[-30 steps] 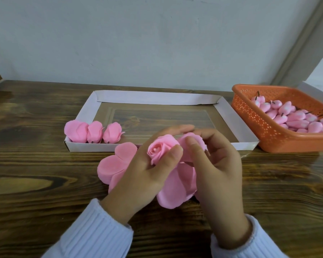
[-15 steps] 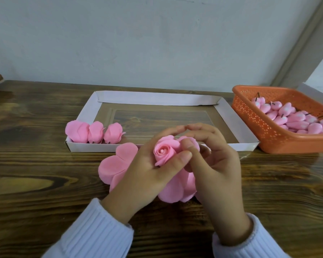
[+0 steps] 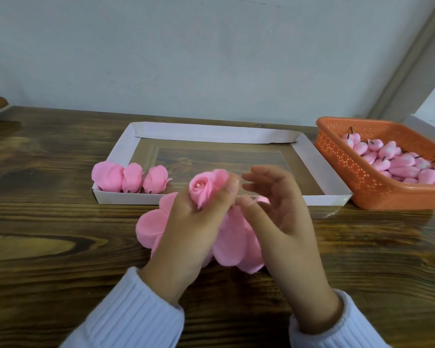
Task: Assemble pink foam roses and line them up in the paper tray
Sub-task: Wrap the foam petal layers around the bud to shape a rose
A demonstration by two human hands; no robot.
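1. No text, label, brand, number or sign can be read anywhere in view.

Dark wood table [image 3: 48,247] — carries paper tray [image 3: 211,133], orange basket [image 3: 362,179], loose pink petals [image 3: 151,227].

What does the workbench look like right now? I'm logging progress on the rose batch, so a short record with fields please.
finished roses in tray: three finished roses, lined up at the near left corner
paper tray: otherwise unfilled
rose in progress: held in left hand
right hand: open beside the rose, fingers curled, holding nothing
loose petals: on the table under both hands
orange basket: right of tray, holds pink buds with dark stems
table: dark wood
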